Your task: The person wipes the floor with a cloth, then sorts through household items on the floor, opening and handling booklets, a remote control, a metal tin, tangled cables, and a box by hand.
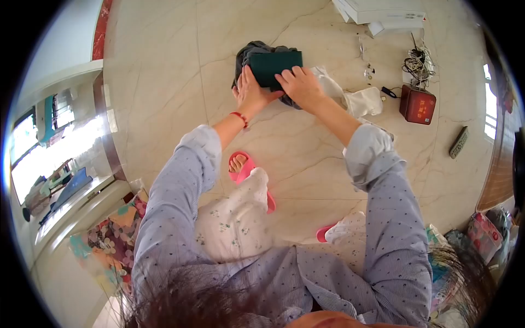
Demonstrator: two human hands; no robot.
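A dark green, flat rectangular case (275, 66) lies on top of a bunched dark grey cloth (244, 54) on the floor. My right hand (301, 87) grips the lower right part of the case, its fingers bent over the top face and its thumb hidden. My left hand (252, 97) rests against the left end of the case and the cloth, fingers stretched out and thumb pointing right under the near edge. A red bracelet circles my left wrist. Just right of the cloth lies a white cloth or pouch (326, 82).
Further right are another white pouch (363, 102), a dark red box (418, 105), tangled cables (419, 68) and a remote control (459, 142). White boxes (383, 11) stand at the top right. Bags (484, 235) sit at the lower right, a floral cloth (117, 235) at the lower left.
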